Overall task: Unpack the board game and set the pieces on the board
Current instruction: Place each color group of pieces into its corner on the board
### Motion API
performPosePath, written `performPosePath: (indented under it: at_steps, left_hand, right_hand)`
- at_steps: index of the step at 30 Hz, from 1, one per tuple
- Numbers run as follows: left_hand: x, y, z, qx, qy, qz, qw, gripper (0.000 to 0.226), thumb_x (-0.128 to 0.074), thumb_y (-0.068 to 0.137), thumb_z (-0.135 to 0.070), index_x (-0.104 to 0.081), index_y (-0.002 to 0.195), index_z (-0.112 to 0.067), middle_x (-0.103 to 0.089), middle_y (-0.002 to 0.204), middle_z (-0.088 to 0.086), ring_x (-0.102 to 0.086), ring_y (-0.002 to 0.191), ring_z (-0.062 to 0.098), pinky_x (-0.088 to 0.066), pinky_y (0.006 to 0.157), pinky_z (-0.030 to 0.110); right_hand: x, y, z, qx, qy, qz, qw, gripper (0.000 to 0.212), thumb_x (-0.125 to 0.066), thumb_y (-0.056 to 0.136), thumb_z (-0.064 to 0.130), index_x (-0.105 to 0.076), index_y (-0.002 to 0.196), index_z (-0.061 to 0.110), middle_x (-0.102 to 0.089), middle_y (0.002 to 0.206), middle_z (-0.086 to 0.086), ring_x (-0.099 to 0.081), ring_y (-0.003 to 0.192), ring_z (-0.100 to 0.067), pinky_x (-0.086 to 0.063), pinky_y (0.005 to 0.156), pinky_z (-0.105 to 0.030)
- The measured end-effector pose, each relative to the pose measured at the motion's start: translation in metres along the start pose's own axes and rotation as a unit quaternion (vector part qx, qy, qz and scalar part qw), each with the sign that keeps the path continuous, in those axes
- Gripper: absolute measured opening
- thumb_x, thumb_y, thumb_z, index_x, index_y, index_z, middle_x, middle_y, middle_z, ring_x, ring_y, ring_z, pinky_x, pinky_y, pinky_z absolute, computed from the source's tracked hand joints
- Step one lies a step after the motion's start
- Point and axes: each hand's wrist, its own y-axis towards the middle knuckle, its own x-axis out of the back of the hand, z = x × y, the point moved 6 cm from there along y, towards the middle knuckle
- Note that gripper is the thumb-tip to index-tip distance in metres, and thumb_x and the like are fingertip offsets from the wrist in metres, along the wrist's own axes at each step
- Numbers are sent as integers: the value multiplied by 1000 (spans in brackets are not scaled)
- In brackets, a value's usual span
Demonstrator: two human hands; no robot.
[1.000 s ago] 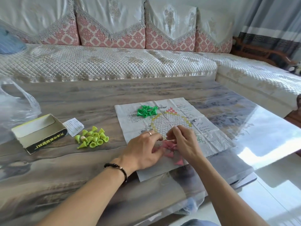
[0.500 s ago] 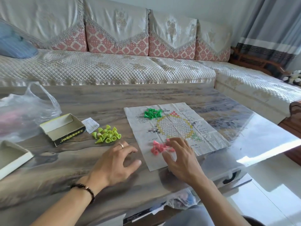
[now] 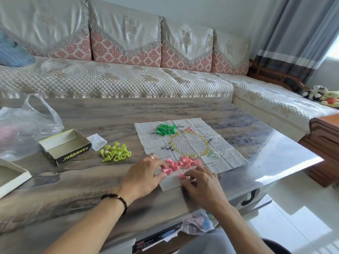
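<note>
A creased paper game board (image 3: pixel 190 145) is spread flat on the grey marbled table (image 3: pixel 77 182), its printed hexagon grid ringed in yellow. A heap of pink cone pieces (image 3: pixel 180 163) lies on the near edge of the board, partly spilled toward its near left corner. The left hand (image 3: pixel 144 176), wearing a ring and a dark beaded bracelet at the wrist, is laid at the left side of that heap, its fingers loosely curved and touching the nearest pink cones; whether a cone is actually pinched cannot be told. The right hand (image 3: pixel 200 184) is placed at the near side of the heap, fingertips bent onto the paper beside a single pink cone (image 3: pixel 181 176); a grip on it cannot be made out either. Dark green cone pieces (image 3: pixel 166 129) are piled on the far left part of the board. Yellow-green cone pieces (image 3: pixel 116 151) are gathered on the table left of the board, just beside a folded leaflet (image 3: pixel 96 142) and an open cardboard box tray (image 3: pixel 65 146). A clear plastic bag (image 3: pixel 23 125) is seen at the far left.
</note>
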Motion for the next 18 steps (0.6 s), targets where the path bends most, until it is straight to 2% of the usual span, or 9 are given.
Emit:
performPosePath:
  at_steps: [3, 6, 8, 9, 11, 13, 15, 18]
  left_hand:
    - [-15, 20, -7, 3, 3, 7, 1000, 20, -65, 88, -37, -64, 104, -25, -57, 106, -6, -54, 96, 13, -45, 78, 31]
    - [-26, 37, -7, 10, 2, 24, 1000, 20, -69, 86, -36, -65, 102, -24, -56, 96, -7, -55, 89, 11, -43, 73, 26]
    - [-29, 45, -7, 10, -15, 38, 999, 20, -72, 84, -34, -65, 99, -24, -57, 93, -7, -56, 85, 10, -41, 71, 24]
    - [-30, 48, -9, 8, -25, 43, 999, 19, -73, 84, -33, -65, 98, -24, -59, 93, -6, -56, 85, 10, -42, 71, 24]
    - [-32, 53, -11, 6, -29, 52, 998, 19, -74, 83, -29, -65, 99, -24, -61, 96, -4, -56, 86, 10, -44, 74, 25]
    - [-35, 56, -12, 9, -27, 69, 997, 23, -75, 82, -25, -65, 103, -23, -62, 99, -2, -56, 87, 11, -44, 76, 26]
    - [-38, 57, -13, 12, -31, 91, 995, 38, -78, 77, -27, -63, 111, -25, -61, 103, -3, -56, 89, 13, -45, 78, 27]
    - [-37, 58, -7, 20, -28, 100, 994, 62, -82, 71, -31, -56, 127, -28, -56, 103, -4, -53, 88, 12, -43, 78, 27]
  right_hand:
    - [-5, 9, -3, -9, 4, -17, 1000, 23, -54, 89, 45, -69, 94, 28, -60, 96, 11, -57, 90, -11, -45, 87, -37]
    - [-2, 19, -12, -32, -1, -36, 999, 21, -60, 86, 45, -65, 89, 24, -56, 97, 9, -53, 92, -13, -46, 84, -35]
    - [5, 23, -21, -56, 0, -46, 997, 28, -63, 82, 47, -59, 99, 25, -48, 100, 8, -50, 98, -14, -43, 81, -29]
    - [8, 25, -27, -71, 5, -46, 996, 39, -64, 79, 50, -56, 107, 25, -45, 103, 7, -49, 99, -15, -42, 78, -28]
    - [10, 28, -39, -99, 18, -21, 995, 62, -67, 73, 59, -48, 122, 26, -42, 110, 5, -50, 101, -15, -42, 78, -28]
    - [9, 32, -46, -108, 24, 22, 994, 74, -68, 71, 61, -44, 131, 24, -42, 111, 4, -51, 100, -16, -44, 81, -30]
    - [8, 38, -47, -94, 40, 52, 993, 73, -71, 72, 55, -48, 130, 19, -44, 110, 3, -50, 99, -15, -44, 83, -29]
    - [6, 45, -44, -59, 74, 75, 993, 54, -75, 72, 43, -59, 116, 17, -50, 104, 2, -52, 91, -13, -44, 80, -27]
